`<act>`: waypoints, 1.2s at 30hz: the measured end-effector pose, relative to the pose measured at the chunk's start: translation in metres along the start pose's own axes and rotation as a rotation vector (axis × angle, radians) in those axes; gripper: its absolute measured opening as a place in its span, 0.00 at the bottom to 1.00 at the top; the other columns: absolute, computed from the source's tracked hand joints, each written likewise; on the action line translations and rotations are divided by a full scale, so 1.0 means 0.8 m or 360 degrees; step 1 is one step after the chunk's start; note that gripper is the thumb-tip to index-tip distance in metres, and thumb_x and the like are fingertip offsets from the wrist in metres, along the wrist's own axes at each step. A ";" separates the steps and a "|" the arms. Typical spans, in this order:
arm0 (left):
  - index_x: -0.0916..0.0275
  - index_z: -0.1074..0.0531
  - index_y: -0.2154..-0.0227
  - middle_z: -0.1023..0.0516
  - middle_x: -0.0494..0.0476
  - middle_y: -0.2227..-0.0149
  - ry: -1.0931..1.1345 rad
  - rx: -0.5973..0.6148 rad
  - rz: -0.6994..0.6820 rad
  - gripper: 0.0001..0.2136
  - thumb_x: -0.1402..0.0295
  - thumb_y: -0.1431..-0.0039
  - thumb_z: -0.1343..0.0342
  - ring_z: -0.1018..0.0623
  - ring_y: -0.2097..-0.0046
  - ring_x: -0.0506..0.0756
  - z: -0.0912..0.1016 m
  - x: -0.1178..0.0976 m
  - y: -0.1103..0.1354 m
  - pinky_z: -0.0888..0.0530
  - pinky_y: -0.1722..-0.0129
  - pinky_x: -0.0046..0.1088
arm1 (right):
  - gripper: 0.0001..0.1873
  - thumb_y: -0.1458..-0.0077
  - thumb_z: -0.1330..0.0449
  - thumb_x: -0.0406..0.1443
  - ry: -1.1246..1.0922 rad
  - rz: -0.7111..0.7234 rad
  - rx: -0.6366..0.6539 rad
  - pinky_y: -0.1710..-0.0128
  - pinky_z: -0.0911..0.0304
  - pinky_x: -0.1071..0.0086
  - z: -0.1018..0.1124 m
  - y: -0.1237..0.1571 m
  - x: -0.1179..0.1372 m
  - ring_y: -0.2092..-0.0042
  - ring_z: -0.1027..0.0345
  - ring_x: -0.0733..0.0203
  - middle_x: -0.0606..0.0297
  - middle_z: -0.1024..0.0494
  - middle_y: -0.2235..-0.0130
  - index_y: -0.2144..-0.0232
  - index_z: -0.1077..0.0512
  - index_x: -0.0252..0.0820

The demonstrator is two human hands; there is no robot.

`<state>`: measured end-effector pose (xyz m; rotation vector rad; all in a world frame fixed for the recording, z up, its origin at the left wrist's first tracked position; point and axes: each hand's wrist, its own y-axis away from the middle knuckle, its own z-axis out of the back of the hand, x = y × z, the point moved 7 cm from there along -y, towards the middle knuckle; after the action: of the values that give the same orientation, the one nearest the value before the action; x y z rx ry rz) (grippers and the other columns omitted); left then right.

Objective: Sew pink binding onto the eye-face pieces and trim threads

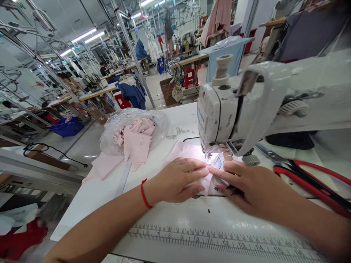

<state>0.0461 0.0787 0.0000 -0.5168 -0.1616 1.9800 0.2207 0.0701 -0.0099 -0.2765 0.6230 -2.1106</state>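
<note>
The pink fabric piece (189, 151) lies flat on the white counter (93, 197) under the head of the sewing machine (219, 109). Much of it is hidden: both hands cover its near part, and glare from the machine's lamp washes out its far edge, so the needle and foot cannot be made out. The left hand (178, 180) rests palm down on the cloth, fingers (192, 166) stretched straight and pressing, gripping nothing. The right hand (246, 186) lies just beside it, its forefinger tip touching the left's on the cloth. A small dark object (233, 189) shows under its palm, too hidden to identify, and whether the curled fingers clasp it cannot be told. A red cord band (144, 193) circles the left wrist.

The fabric looks thin, matte and smooth. The machine is off-white painted metal, chipped and scuffed, and its right part runs out of view. Near the right hand lie scissors (309, 175) with red-edged handles, cut off at the border. A printed ruler (219, 237) runs along the glossy near edge of the counter. Well apart to the left, a crumpled clear plastic bag (109, 135) holds a heap of pink cut pieces (137, 137), some spilling onto the counter.
</note>
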 end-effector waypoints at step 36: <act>0.63 0.28 0.37 0.22 0.68 0.37 0.0029 -0.0044 -0.0054 0.20 0.58 0.20 0.56 0.22 0.37 0.62 0.005 0.001 0.003 0.25 0.35 0.46 | 0.16 0.30 0.50 0.32 -0.0188 0.0053 0.0054 0.73 0.41 0.63 0.003 -0.004 0.005 0.71 0.27 0.56 0.64 0.23 0.67 0.48 0.25 0.42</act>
<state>0.0423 0.0789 0.0024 -0.5465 -0.1850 1.9419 0.2172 0.0673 -0.0062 -0.3668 0.5186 -2.0544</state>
